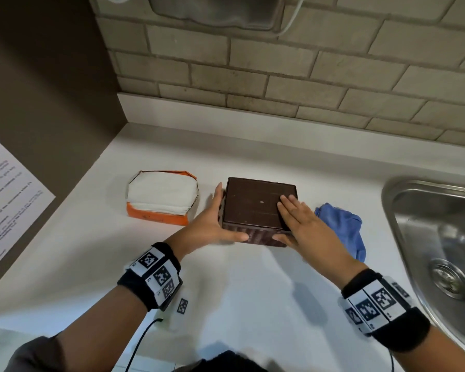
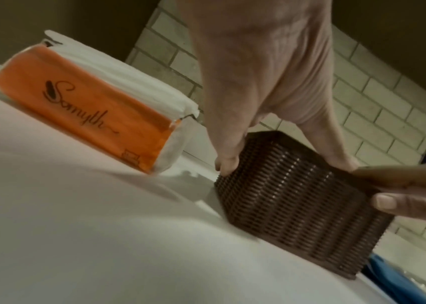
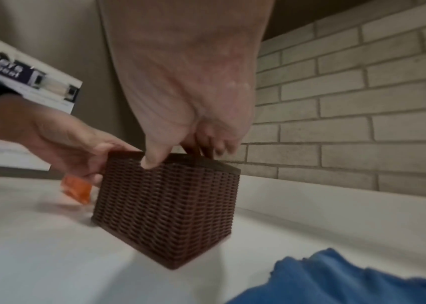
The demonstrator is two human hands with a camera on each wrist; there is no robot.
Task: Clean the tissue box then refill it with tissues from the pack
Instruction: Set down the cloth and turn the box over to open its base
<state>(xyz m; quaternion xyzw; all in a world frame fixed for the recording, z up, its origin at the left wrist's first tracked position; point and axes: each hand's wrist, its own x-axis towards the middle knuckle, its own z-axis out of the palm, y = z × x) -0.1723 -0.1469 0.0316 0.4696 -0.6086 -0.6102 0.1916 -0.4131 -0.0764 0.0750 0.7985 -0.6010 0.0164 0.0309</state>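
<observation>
Clasping the brown tissue box [image 1: 253, 208], both hands [image 1: 212, 224] [image 1: 304, 224]; white tissues [image 1: 161, 189] in the open orange pack [image 1: 156, 217]

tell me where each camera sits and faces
Head: worn up top, facing down at the counter; left hand, right hand show on the tissue box.
Left wrist: low, facing along the left hand to the box and tissue pack.
Right wrist: low, facing past the right hand to the box; blue cloth nearest.
Shared: the box.

The dark brown, woven-sided tissue box [image 1: 255, 208] stands on the white desk [image 1: 226, 291], plain face up. Near its left lies the orange tissue pack [image 1: 161, 196], top torn open.
</observation>
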